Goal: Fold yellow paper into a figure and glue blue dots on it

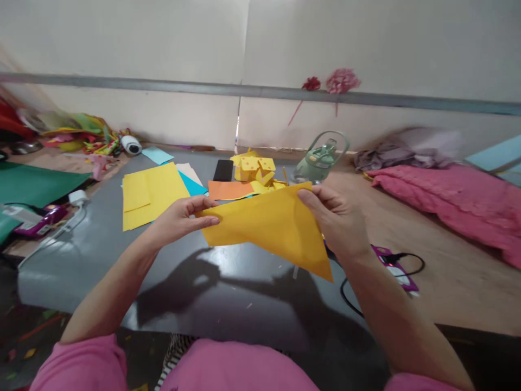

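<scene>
A folded sheet of orange-yellow paper, triangular in outline, is held up over the dark glossy table. My left hand pinches its left corner, thumb on top and fingers wrapped over the fold. My right hand grips its upper right corner, with the paper's long point hanging down below that hand.
Yellow sheets, blue and orange sheets, a pile of small yellow folded pieces, a black phone and a green bottle lie further back. Pink cloth is on the right, a black cable and charger by my right wrist, and craft clutter on the left.
</scene>
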Demonstrator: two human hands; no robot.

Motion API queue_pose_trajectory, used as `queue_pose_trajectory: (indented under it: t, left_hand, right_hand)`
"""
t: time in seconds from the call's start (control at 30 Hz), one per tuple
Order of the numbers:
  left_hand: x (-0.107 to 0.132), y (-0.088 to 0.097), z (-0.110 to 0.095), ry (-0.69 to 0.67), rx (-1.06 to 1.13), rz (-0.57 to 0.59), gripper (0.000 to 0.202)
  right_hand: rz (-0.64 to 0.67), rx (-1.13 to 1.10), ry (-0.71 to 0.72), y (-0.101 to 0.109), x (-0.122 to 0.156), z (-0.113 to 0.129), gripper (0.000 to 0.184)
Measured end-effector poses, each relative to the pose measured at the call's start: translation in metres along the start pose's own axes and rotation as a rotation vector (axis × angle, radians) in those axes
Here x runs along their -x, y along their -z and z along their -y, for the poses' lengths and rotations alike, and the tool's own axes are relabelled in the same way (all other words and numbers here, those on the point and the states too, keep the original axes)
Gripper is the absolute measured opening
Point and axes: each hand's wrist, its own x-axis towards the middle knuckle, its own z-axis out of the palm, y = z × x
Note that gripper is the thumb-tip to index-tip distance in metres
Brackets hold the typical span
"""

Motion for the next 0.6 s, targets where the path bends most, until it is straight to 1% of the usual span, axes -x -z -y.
queue_pose_trajectory:
  t: [0.07,0.13,0.3,0.43,0.6]
  left_hand:
    - [0.001,0.000,-0.001,0.045,0.056,-0.004,0.035]
    - [0.001,-0.001,-0.001,0.060,0.100,-0.015,0.034]
    - [-0.002,0.000,-0.001,0.042,0.084,-0.051,0.030]
    - [-0.001,0.003,0.001,0.026,0.018,-0.100,0.033]
    - [0.001,0.006,0.006,0.000,-0.074,-0.163,0.039]
  right_hand:
    - [-0.038,-0.133,-0.101,0.001,-0.001,-0.003,0.031]
    - [-0.060,-0.211,-0.150,0.001,-0.001,-0.006,0.030]
    - [-0.090,-0.241,-0.115,0.000,-0.002,-0.013,0.027]
    - [-0.074,-0.210,-0.078,0.001,-0.003,-0.020,0.025]
    - [-0.057,-0.140,-0.027,0.001,0.001,-0.022,0.028]
